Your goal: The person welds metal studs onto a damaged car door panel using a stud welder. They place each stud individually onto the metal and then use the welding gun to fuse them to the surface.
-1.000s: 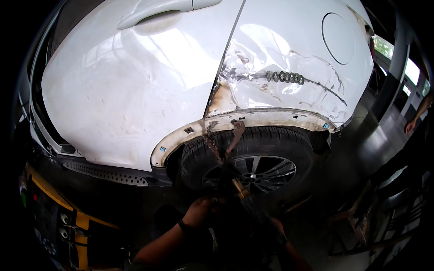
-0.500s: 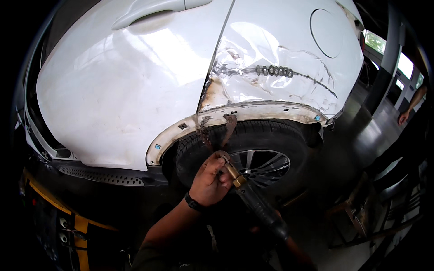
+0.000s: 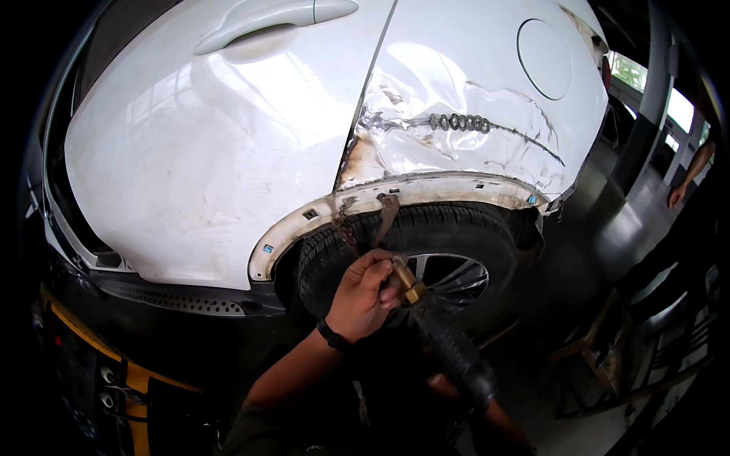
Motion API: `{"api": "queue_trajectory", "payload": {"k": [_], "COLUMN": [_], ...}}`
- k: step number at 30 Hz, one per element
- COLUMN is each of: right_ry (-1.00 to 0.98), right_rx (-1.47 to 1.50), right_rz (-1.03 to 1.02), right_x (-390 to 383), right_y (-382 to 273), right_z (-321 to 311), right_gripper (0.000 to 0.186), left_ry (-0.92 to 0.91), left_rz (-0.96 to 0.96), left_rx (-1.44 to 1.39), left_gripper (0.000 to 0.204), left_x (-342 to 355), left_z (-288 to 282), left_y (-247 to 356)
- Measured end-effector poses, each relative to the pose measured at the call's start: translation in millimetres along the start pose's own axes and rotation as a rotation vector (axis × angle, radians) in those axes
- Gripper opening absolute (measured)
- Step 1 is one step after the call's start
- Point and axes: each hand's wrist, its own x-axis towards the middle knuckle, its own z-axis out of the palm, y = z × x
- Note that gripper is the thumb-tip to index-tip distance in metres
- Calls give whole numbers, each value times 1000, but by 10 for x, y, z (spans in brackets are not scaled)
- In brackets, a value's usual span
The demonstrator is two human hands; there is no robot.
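Observation:
My left hand [image 3: 361,300] pinches a small metal washer [image 3: 398,261] at the brass tip [image 3: 414,291] of a black tool [image 3: 452,342]. My right hand [image 3: 443,386], mostly in shadow, holds that tool lower down. Just beyond them, a rusty clamp and chain [image 3: 388,216] hang from the wheel arch [image 3: 449,188] over the tyre [image 3: 475,228]. Above, the white car's dented rear panel [image 3: 403,152] bears a row of several welded washers [image 3: 459,123] along a grey creased line, with rust at the door seam.
A yellow and black machine [image 3: 137,387] with hoses is at lower left. A metal frame stand [image 3: 601,361] is at lower right. Another person's arm [image 3: 688,178] hangs at the far right beside a pillar [image 3: 639,137]. The white rear door [image 3: 190,175] fills the upper left.
My left hand has risen from low in the shadow to the tool's tip, pinching the washer there. In the last half second both hands and the tool have shifted slightly right.

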Motion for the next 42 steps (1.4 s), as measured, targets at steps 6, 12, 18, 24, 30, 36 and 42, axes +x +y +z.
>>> {"api": "queue_trajectory", "payload": {"k": [6, 12, 18, 24, 30, 36, 42], "right_ry": [128, 136, 187, 269, 318, 353, 345], "right_rx": [-232, -129, -86, -133, -354, -355, -389], "right_rz": [-166, 5, -12, 37, 37, -30, -32], "right_x": [791, 1554, 1787, 1758, 1788, 1773, 1776], "right_y": [-900, -1528, -1661, -1545, -1302, -1360, -1341], "right_z": [9, -5, 9, 135, 58, -20, -81], "right_gripper": [49, 36, 33, 34, 31, 30, 33], "left_ry": [95, 213, 180, 93, 69, -47, -114], "left_rz": [41, 114, 50, 17, -46, -56, -61], "left_rx": [54, 1, -82, -52, 72, 92, 79], "left_gripper": [18, 15, 9, 8, 9, 19, 28], "left_x": [474, 974, 1108, 1078, 1131, 1230, 1249], "left_z": [416, 531, 562, 462, 521, 554, 521], "left_y": [344, 746, 808, 880, 963, 927, 904]}}
